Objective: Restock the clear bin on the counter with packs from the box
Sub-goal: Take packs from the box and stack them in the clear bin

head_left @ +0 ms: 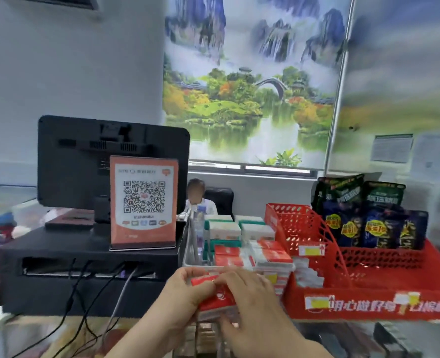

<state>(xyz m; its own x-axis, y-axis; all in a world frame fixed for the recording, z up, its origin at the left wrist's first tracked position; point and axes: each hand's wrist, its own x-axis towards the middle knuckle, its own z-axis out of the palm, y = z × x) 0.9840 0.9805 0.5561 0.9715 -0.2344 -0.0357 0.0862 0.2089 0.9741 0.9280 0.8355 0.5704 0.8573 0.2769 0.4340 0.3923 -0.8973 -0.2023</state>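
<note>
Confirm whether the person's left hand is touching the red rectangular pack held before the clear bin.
Touching. The head view shows the left hand gripping the red rectangular pack by its left end, with no gap between them.

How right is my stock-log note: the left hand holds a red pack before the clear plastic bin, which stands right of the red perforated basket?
The head view shows the clear plastic bin left of the red perforated basket, not right. The left hand does hold the red pack.
</note>
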